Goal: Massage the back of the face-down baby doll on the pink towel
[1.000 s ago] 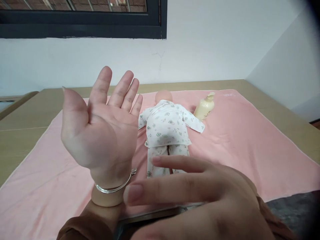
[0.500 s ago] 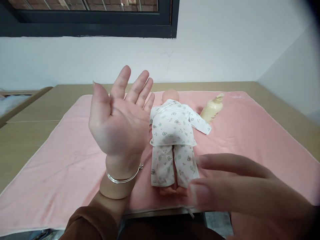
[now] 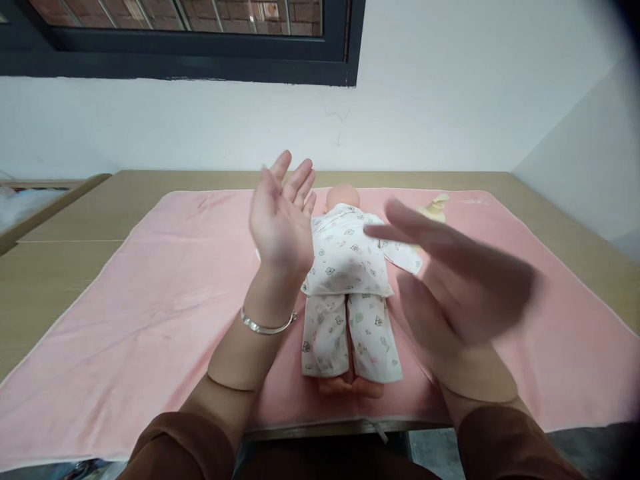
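Note:
A baby doll [image 3: 345, 250] in white patterned pyjamas lies on a pink blanket [image 3: 200, 267], its head away from me and its feet towards me. Above the blanket, left of the doll, my left hand [image 3: 283, 227] is raised with its palm up and fingers apart, holding nothing. It wears a silver bracelet [image 3: 267, 328] at the wrist. My right hand [image 3: 450, 273], blurred by motion, hovers to the right of the doll with fingers stretched out and nothing seen in it. Behind it a pale yellow pump bottle [image 3: 436, 207] shows only its top.
The blanket covers a wooden table [image 3: 65, 273] that meets a white wall [image 3: 225, 127]. A dark window frame [image 3: 200, 63] is set in the wall above. At the far left stands a wooden-edged bed or crib [image 3: 50, 207] with white cloth.
My left hand has moved forward and right, closer to the doll. My right hand has swung up and forward from near the doll's legs, now covering most of the bottle.

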Motion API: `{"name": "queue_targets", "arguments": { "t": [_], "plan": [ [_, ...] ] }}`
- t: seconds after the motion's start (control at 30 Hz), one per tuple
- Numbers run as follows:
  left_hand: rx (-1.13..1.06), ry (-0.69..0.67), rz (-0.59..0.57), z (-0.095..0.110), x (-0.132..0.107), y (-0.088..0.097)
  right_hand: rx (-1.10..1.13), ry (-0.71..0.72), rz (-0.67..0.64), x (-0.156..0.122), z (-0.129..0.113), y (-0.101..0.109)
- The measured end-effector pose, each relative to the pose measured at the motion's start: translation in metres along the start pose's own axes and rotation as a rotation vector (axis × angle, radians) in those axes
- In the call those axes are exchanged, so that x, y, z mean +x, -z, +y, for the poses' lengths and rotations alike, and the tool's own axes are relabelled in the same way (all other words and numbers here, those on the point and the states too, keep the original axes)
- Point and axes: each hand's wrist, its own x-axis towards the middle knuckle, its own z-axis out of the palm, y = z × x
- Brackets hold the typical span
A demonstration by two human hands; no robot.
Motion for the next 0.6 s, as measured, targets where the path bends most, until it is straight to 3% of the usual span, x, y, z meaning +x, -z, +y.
{"name": "queue_targets", "arguments": {
  "t": [0.07,0.17,0.27,0.47,0.6],
  "plan": [
    [0.163,0.007,0.069,-0.031,0.02,0.004,-0.088,-0.027,-0.007,0.015,0.049,-0.011],
    [0.48,-0.048,0.055,-0.083,0.046,0.015,-0.179,-0.111,-0.022,0.022,0.123,-0.039],
    [0.767,-0.023,0.017,-0.124,0.058,0.029,-0.239,-0.169,-0.185,0.013,0.17,-0.066],
    [0.989,-0.089,-0.025,-0.159,0.061,0.053,-0.397,-0.253,-0.426,-0.004,0.199,-0.081],
    [1.085,-0.128,-0.033,-0.167,0.062,0.059,-0.527,-0.342,-0.457,-0.005,0.206,-0.08]
  ]
}}
